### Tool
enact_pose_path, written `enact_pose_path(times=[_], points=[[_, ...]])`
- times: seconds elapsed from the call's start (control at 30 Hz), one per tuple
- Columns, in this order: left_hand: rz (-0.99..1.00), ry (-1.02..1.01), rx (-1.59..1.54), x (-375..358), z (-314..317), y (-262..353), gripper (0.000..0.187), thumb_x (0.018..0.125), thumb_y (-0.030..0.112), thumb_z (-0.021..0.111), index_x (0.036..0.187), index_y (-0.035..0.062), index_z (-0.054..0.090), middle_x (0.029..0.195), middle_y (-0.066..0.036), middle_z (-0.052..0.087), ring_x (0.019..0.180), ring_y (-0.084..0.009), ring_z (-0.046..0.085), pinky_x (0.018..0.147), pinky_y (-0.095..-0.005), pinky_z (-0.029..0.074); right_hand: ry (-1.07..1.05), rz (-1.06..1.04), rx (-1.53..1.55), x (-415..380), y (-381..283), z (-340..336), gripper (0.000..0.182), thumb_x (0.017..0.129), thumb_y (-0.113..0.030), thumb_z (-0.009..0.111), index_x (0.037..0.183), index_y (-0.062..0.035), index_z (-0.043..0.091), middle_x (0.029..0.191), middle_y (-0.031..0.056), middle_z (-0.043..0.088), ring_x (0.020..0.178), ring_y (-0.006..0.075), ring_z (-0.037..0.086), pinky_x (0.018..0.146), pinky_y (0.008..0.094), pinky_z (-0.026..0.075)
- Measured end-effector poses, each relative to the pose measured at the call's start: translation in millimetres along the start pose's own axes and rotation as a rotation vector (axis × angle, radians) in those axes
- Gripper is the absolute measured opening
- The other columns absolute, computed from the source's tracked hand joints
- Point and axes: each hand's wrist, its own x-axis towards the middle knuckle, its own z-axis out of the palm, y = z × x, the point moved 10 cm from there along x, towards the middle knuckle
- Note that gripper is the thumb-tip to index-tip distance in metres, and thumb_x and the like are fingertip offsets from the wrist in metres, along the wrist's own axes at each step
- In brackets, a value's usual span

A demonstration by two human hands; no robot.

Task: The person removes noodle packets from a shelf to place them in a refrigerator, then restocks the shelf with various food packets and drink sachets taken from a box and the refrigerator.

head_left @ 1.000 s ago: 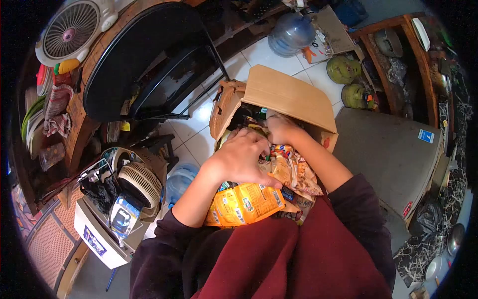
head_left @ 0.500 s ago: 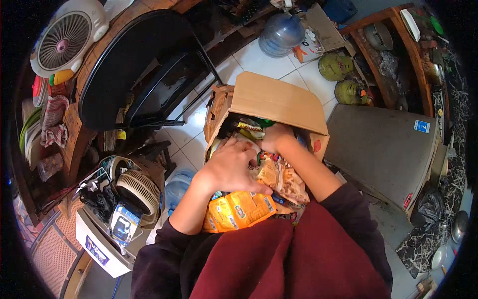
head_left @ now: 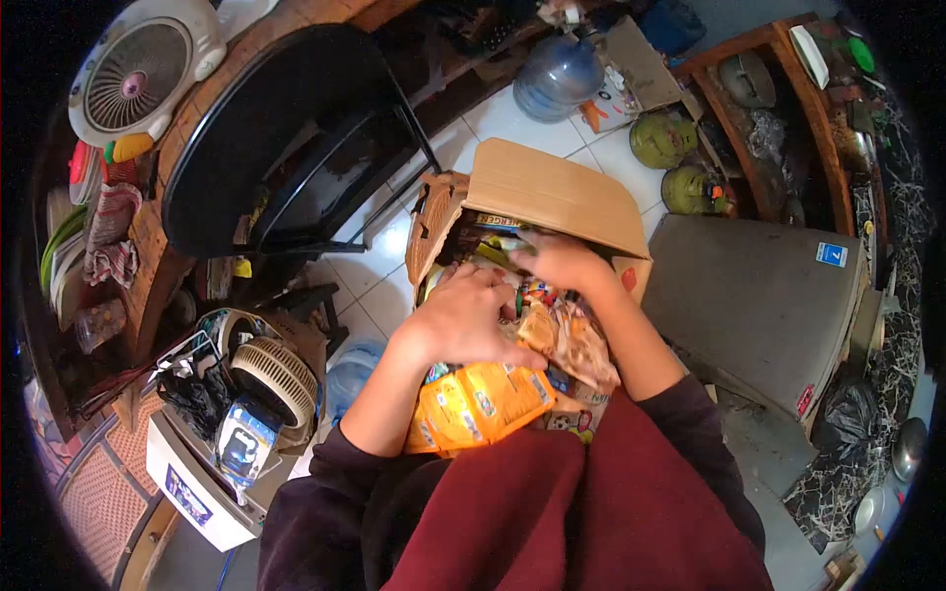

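Note:
A cardboard box (head_left: 552,187) stands in front of me with its flap raised, full of packaged goods. My left hand (head_left: 465,320) rests over the packets on the left side, fingers spread and thumb stretched above an orange packet (head_left: 481,406). Inside the opening, my right hand (head_left: 564,264) points left beside a yellow-green sachet (head_left: 493,253); its fingertips are blurred and I cannot tell whether they grip anything. Between my forearms lies a light brown snack packet (head_left: 567,340). A dark pack with yellow lettering (head_left: 503,223) shows at the back of the box.
A grey fridge-like cabinet (head_left: 754,295) is to the right, with green gas cylinders (head_left: 662,141) behind. On the left are a black folding table (head_left: 266,128), a box holding a beige fan part (head_left: 274,379), and a clear water jug (head_left: 357,374). Another water jug (head_left: 558,77) stands at the back.
My right hand has drawn up out of the box's depth and shifted slightly, uncovering the dark pack with yellow lettering. My left hand stays over the packets.

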Motion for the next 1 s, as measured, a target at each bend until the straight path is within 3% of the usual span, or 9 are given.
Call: enact_pose_path(times=[0.17, 0.3, 0.5, 0.57, 0.63, 0.67, 0.77, 0.87, 1.0], points=[[-0.135, -0.209, -0.152, 46.1, -8.1, -41.6, 0.071, 0.058, 0.070, 0.058, 0.081, 0.0034, 0.064, 0.079, -0.013, 0.060, 0.082, -0.0239, 0.056, 0.075, -0.0301, 0.042, 0.472, -0.257, 0.398, -82.1, -22.9, -90.3, 0.039, 0.081, -0.029, 0.053, 0.110, -0.0033, 0.052, 0.104, 0.0195, 0.056, 0.098, 0.0312, 0.054, 0.085, 0.0355, 0.040], [-0.071, -0.234, -0.496, 65.5, -20.1, -53.9, 0.058, 0.072, 0.052, 0.061, 0.096, -0.0008, 0.058, 0.086, -0.007, 0.059, 0.081, -0.0127, 0.053, 0.073, -0.0247, 0.042, 0.967, 0.180, -0.026, -180.1, 9.5, -98.7, 0.043, 0.081, -0.028, 0.055, 0.113, 0.0002, 0.046, 0.099, 0.0190, 0.055, 0.090, 0.0291, 0.054, 0.076, 0.0363, 0.042], [-0.131, -0.288, -0.661, 68.9, -40.2, -27.0, 0.051, 0.073, 0.035, 0.068, 0.105, -0.0014, 0.055, 0.094, -0.007, 0.061, 0.084, -0.0100, 0.056, 0.074, -0.0243, 0.044, 0.260, 0.413, 0.435, -209.2, 37.1, 43.7, 0.061, 0.076, -0.050, 0.055, 0.102, 0.0054, 0.050, 0.092, 0.0289, 0.055, 0.089, 0.0389, 0.055, 0.080, 0.0432, 0.043], [-0.141, -0.259, -0.548, 74.0, -35.2, -36.0, 0.053, 0.072, 0.033, 0.069, 0.108, -0.0023, 0.054, 0.097, -0.010, 0.061, 0.087, -0.0132, 0.057, 0.075, -0.0268, 0.044, 0.282, 0.380, 0.257, -209.3, 30.5, 53.1, 0.057, 0.070, -0.050, 0.060, 0.093, 0.0029, 0.057, 0.079, 0.0238, 0.059, 0.078, 0.0376, 0.059, 0.071, 0.0423, 0.047], [0.071, 0.208, -0.205, 58.4, -79.2, 1.2, 0.054, 0.069, 0.034, 0.069, 0.106, -0.0033, 0.055, 0.091, -0.011, 0.063, 0.084, -0.0199, 0.059, 0.074, -0.0289, 0.045, 0.377, 0.341, 0.127, -204.8, 15.2, 33.6, 0.048, 0.067, -0.044, 0.065, 0.082, 0.0016, 0.062, 0.075, 0.0203, 0.061, 0.074, 0.0330, 0.060, 0.063, 0.0397, 0.048], [-0.201, 0.273, 0.110, 41.3, -88.5, -1.0, 0.062, 0.069, 0.036, 0.067, 0.114, -0.0020, 0.049, 0.103, -0.016, 0.058, 0.097, -0.0273, 0.055, 0.083, -0.0362, 0.040, 0.485, 0.345, 0.062, -202.6, 10.9, 22.8, 0.038, 0.064, -0.037, 0.069, 0.072, -0.0009, 0.063, 0.066, 0.0176, 0.060, 0.066, 0.0288, 0.061, 0.057, 0.0384, 0.047], [0.036, 0.754, 0.273, -23.8, -107.6, 22.2, 0.072, 0.071, 0.039, 0.064, 0.126, 0.0014, 0.036, 0.120, -0.019, 0.047, 0.115, -0.0314, 0.042, 0.094, -0.0456, 0.028, 0.500, 0.302, 0.134, -174.1, 3.4, 12.3, 0.036, 0.061, -0.032, 0.072, 0.076, -0.0006, 0.062, 0.082, 0.0234, 0.059, 0.078, 0.0338, 0.059, 0.063, 0.0414, 0.046], [-0.002, 0.311, 0.124, -44.9, -39.5, -12.3, 0.092, 0.069, 0.048, 0.061, 0.135, 0.0038, 0.015, 0.138, -0.025, 0.014, 0.128, -0.0380, 0.015, 0.099, -0.0560, 0.009, 0.856, 0.040, 0.159, -151.4, -22.9, 10.0, 0.039, 0.065, -0.011, 0.065, 0.098, 0.0037, 0.049, 0.128, 0.0346, 0.021, 0.114, 0.0477, 0.031, 0.087, 0.0491, 0.035], [0.023, 0.345, 0.328, -66.4, 5.2, -4.5, 0.107, 0.061, 0.060, 0.062, 0.137, 0.0053, 0.010, 0.139, -0.027, -0.001, 0.130, -0.0398, 0.002, 0.099, -0.0562, 0.000, 0.803, -0.156, 0.197, -138.4, -82.1, 42.6, 0.047, 0.065, -0.005, 0.061, 0.104, 0.0018, 0.036, 0.120, 0.0447, 0.019, 0.115, 0.0570, 0.021, 0.096, 0.0498, 0.027]])
